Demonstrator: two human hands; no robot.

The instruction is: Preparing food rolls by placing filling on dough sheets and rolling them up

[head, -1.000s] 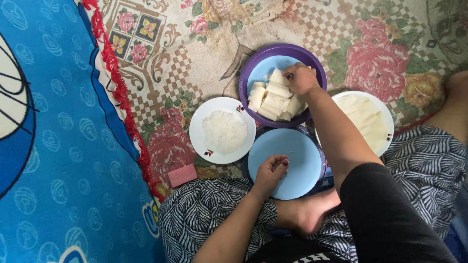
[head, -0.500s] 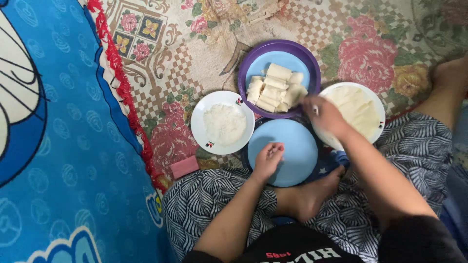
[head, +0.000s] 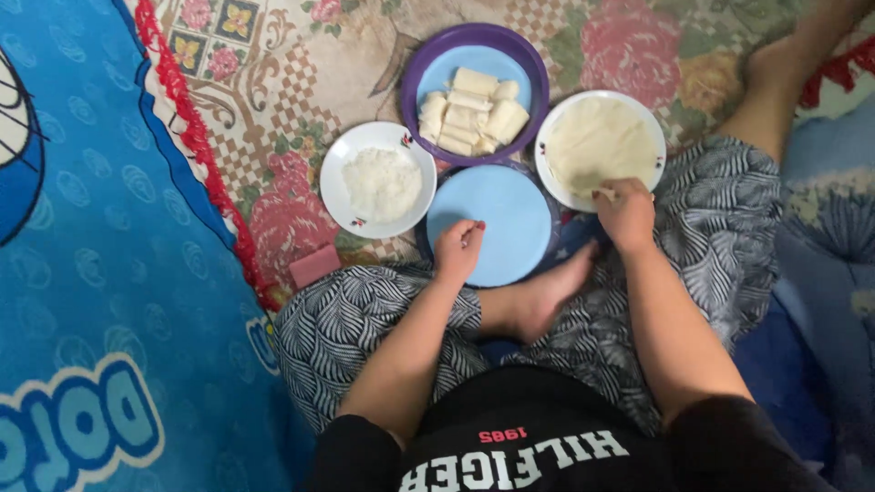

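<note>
I sit cross-legged on a patterned floor mat. My left hand (head: 458, 250) rests with curled fingers on the near edge of an empty light blue plate (head: 507, 211). My right hand (head: 623, 209) pinches the near edge of a thin pale wrapper sheet (head: 597, 141) lying on a white plate (head: 551, 173) to the right. Beyond the blue plate, a purple-rimmed dish (head: 415, 77) holds several pale rolled wraps (head: 469, 111). At the left, a white bowl (head: 337, 200) contains a white crumbly filling (head: 381, 180).
A small pink rectangular object (head: 314, 266) lies on the mat beside my left knee. A blue cartoon-print blanket (head: 100, 273) with a red fringe covers the floor to the left. My bare foot (head: 538, 301) lies just under the blue plate.
My right hand left the purple dish of rolls, swung right and came down on the wrapper plate. My left hand stayed on the blue plate. The view shifted slightly.
</note>
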